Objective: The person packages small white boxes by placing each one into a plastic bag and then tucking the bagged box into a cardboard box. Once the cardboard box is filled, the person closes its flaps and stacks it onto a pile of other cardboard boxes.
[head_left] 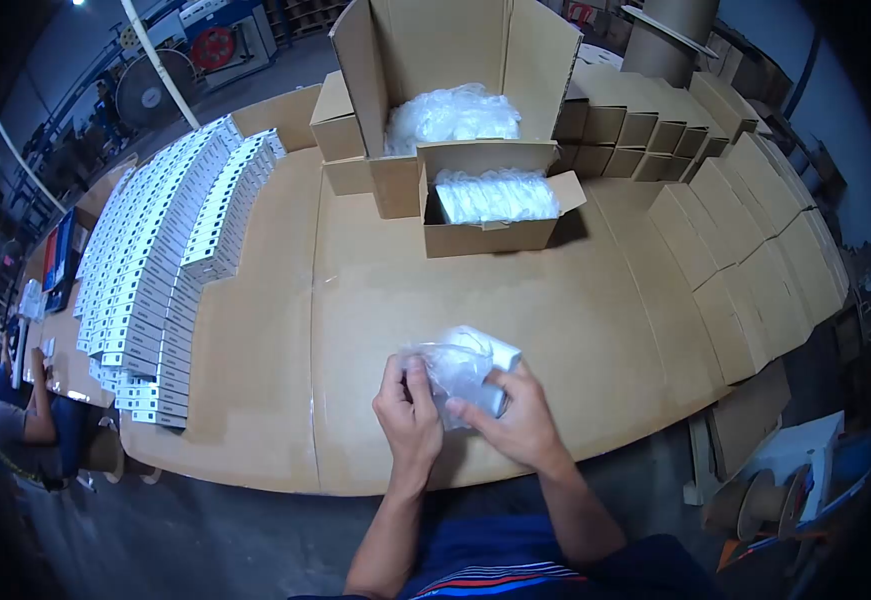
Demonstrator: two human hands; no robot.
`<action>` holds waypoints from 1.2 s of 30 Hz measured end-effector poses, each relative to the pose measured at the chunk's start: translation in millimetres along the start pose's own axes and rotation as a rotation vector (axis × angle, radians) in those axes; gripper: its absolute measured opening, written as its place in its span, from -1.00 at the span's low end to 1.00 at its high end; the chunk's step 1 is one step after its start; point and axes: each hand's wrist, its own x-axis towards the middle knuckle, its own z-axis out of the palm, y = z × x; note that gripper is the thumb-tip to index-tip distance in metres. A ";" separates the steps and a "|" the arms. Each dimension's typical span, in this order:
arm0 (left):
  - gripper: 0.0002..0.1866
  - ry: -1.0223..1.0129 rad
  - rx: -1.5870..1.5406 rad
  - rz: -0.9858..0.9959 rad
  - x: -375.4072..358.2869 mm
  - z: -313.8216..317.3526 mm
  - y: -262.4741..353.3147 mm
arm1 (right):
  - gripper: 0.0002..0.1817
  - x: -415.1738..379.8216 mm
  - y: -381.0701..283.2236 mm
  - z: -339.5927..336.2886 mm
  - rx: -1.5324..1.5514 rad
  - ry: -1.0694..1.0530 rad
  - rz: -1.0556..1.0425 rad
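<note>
My left hand (pixel 410 410) pinches the edge of a clear plastic bag (pixel 455 370) between thumb and fingers, close to the table's front edge. From the other side my right hand (pixel 517 418) grips a white object (pixel 495 352), its thumb across the near end. The bag overlaps much of that object, so its exact kind is hidden. Beyond both hands stands a small open carton (pixel 490 240) filled with clear plastic-wrapped items (pixel 495 197). Behind it, a larger open carton (pixel 445 45) holds a heap of clear plastic bags (pixel 455 115).
Long stacks of small white boxes (pixel 155 250) line the table's left side. Brown cartons (pixel 755 240) are piled along the right, with more cartons (pixel 645 125) at the back right. Another person (pixel 20 420) sits at far left. The cardboard-covered table (pixel 385 300) curves toward me.
</note>
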 end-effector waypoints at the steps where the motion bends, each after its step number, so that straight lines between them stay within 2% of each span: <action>1: -0.72 0.010 -0.006 -0.014 0.3 0.3 -1.1 | -0.65 -8.2 3.2 2.8 0.079 -0.027 0.104; 3: -0.69 0.059 0.018 -0.004 3.3 -0.7 -3.1 | -0.68 -19.8 10.1 10.5 0.241 -0.081 0.311; 4: -0.68 0.098 0.047 0.021 6.3 -1.4 -3.9 | -0.79 -18.8 3.9 1.9 0.245 -0.194 0.433; 7: -0.67 0.110 0.052 0.043 8.1 -4.2 -8.3 | -0.76 -25.1 13.2 2.4 0.223 -0.168 0.342; 8: -0.67 0.090 0.033 0.036 6.4 -4.8 -9.3 | -0.62 -26.0 16.2 9.0 0.277 -0.044 0.254; 9: -0.67 0.070 0.014 0.028 5.1 -5.6 -10.5 | -0.63 -26.5 20.4 10.8 0.333 -0.033 0.255; 10: -0.67 0.080 0.048 0.111 6.2 -5.0 -18.3 | -0.64 -26.3 24.2 12.1 0.389 -0.022 0.254; 14: -0.70 0.055 0.047 0.115 4.0 -3.5 -20.5 | -0.68 -26.3 30.5 15.1 0.483 0.096 0.301; 17: -0.72 0.116 0.039 0.097 8.3 -7.3 -20.9 | -0.68 -25.0 24.4 14.7 0.303 0.165 0.287; 18: -0.71 0.138 0.082 0.261 13.3 -11.5 -22.3 | -0.72 -23.8 24.7 14.3 0.230 0.180 0.210; 21: -0.61 0.077 0.419 0.726 10.9 -25.1 -4.1 | -0.76 -25.4 23.3 16.1 0.177 0.193 0.226; 22: -0.55 -0.002 0.409 0.737 8.1 -23.1 3.6 | -0.78 -24.7 20.4 15.4 0.161 0.195 0.216; 25: -0.62 -0.172 0.519 0.833 10.3 -12.5 22.6 | -0.82 -21.1 5.9 9.3 0.101 0.173 0.200; 32: -0.71 -0.220 0.420 0.776 9.7 -4.5 15.8 | -0.82 -20.7 3.6 1.4 -0.013 0.122 0.114; 35: -0.78 -0.300 0.352 0.653 8.9 -4.7 12.9 | -0.83 -20.2 5.0 -2.2 -0.061 0.090 0.053; 36: -0.85 -0.307 0.398 0.704 12.0 -7.4 6.9 | -0.84 -19.8 5.3 -4.1 -0.081 0.078 0.035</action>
